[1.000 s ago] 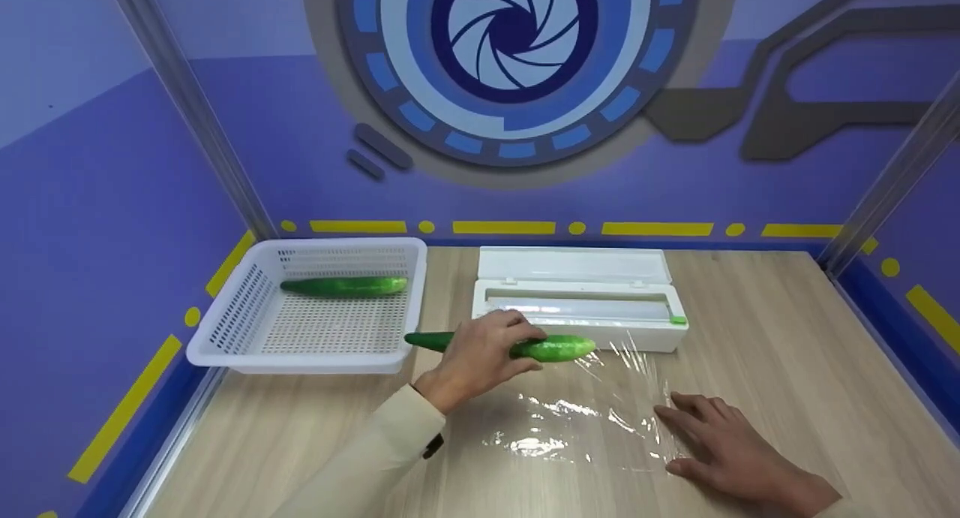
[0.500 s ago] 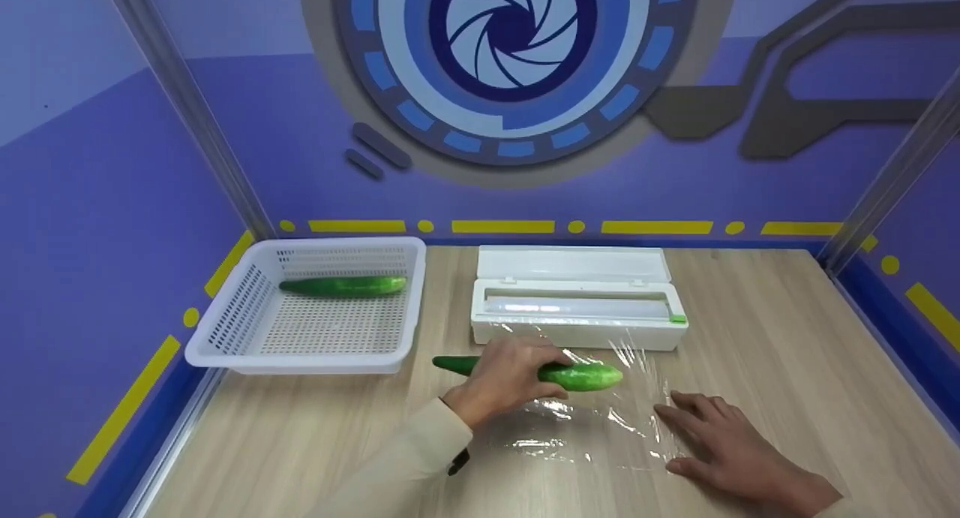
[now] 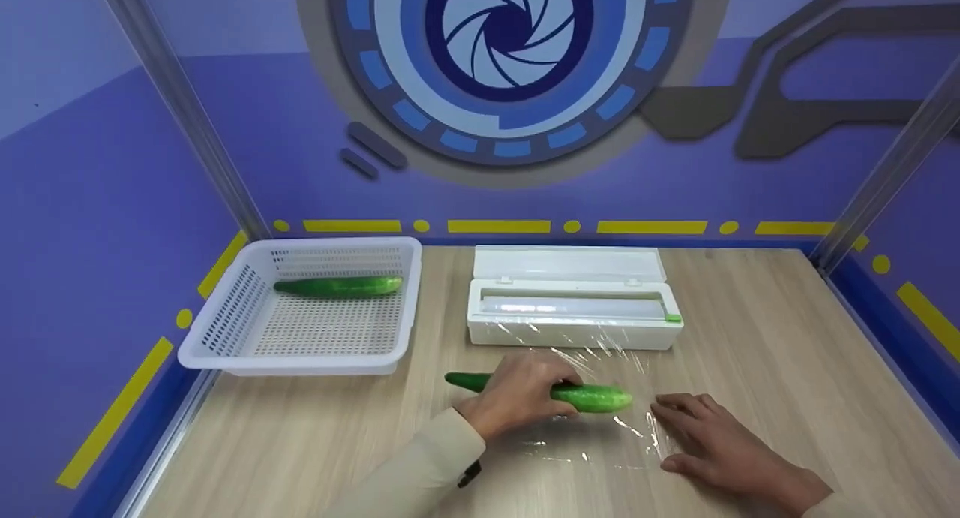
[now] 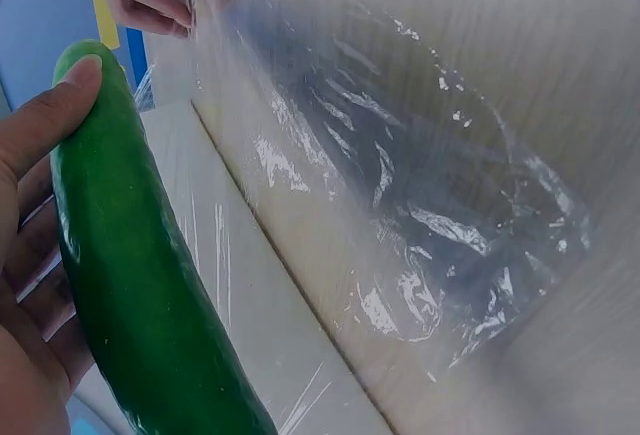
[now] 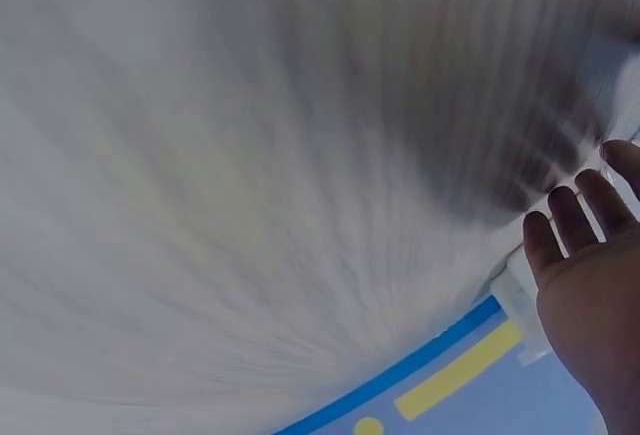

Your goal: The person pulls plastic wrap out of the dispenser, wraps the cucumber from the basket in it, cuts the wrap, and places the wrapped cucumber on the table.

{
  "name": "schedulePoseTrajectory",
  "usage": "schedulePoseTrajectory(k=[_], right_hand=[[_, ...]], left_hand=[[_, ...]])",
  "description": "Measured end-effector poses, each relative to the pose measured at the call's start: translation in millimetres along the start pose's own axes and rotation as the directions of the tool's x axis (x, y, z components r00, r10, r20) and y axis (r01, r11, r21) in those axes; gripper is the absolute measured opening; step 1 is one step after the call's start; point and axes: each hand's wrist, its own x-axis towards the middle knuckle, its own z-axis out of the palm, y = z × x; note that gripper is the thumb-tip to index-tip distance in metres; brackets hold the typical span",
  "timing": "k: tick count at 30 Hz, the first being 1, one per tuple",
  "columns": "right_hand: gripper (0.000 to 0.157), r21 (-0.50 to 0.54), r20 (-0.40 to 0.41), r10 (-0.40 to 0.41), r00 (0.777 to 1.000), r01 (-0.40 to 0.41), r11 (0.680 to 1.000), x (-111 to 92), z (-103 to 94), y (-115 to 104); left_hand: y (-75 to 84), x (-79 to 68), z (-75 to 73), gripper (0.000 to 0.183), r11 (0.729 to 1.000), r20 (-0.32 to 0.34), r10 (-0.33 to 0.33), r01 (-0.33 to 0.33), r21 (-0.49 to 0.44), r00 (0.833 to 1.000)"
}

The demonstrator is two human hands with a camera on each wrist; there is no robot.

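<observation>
My left hand (image 3: 523, 392) grips a green cucumber (image 3: 592, 399) around its middle, from above. In the left wrist view the thumb lies along the pale end of the cucumber (image 4: 150, 265). Below it a sheet of clear plastic wrap (image 3: 637, 432) spreads over the table, its far side running up to the white wrap dispenser (image 3: 574, 334). At the sheet's right edge rests my right hand (image 3: 720, 447), fingers extended and fingertips on the film's border. The right wrist view shows those fingers (image 5: 575, 223) fairly straight.
A white perforated basket (image 3: 315, 364) stands at the left with a second cucumber (image 3: 339, 287) lying inside. The dispenser's lid (image 3: 568, 263) is raised at the back, and a film roll (image 3: 570, 306) sits within. Purple walls (image 3: 345, 195) enclose the wooden table (image 3: 750, 338).
My left hand has brought the cucumber down and to the right, from in front of the dispenser to over the wrap sheet. The right hand has stayed at the film's edge.
</observation>
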Motion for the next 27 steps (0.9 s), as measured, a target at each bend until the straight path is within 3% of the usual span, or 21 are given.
schedulePoseTrajectory(k=[5,12,18,27], right_hand=[[0.073,0.052,0.013,0.052,0.999,-0.052,0.997,-0.9,0.6,-0.3],[0.073,0.11,-0.068,0.007,0.998,0.001,0.994,-2.3,4.5,3.2],[0.072,0.187,-0.056,0.039,0.998,-0.028,0.982,-1.5,3.6,1.7],[0.07,0.206,-0.102,0.01,0.995,0.011,0.978,-0.2,6.7,3.5]], left_hand=[[0.3,-2.0,3.9,0.031,1.0,0.006,0.01,-0.01,-0.004,1.0],[0.6,-3.6,6.3,0.031,1.0,0.014,0.008,-0.007,-0.022,1.0],[0.9,-5.4,9.4,0.034,0.998,0.044,-0.022,0.025,-0.057,0.999],[0.8,-7.2,15.6,0.035,0.997,0.054,-0.037,0.041,-0.07,0.998]])
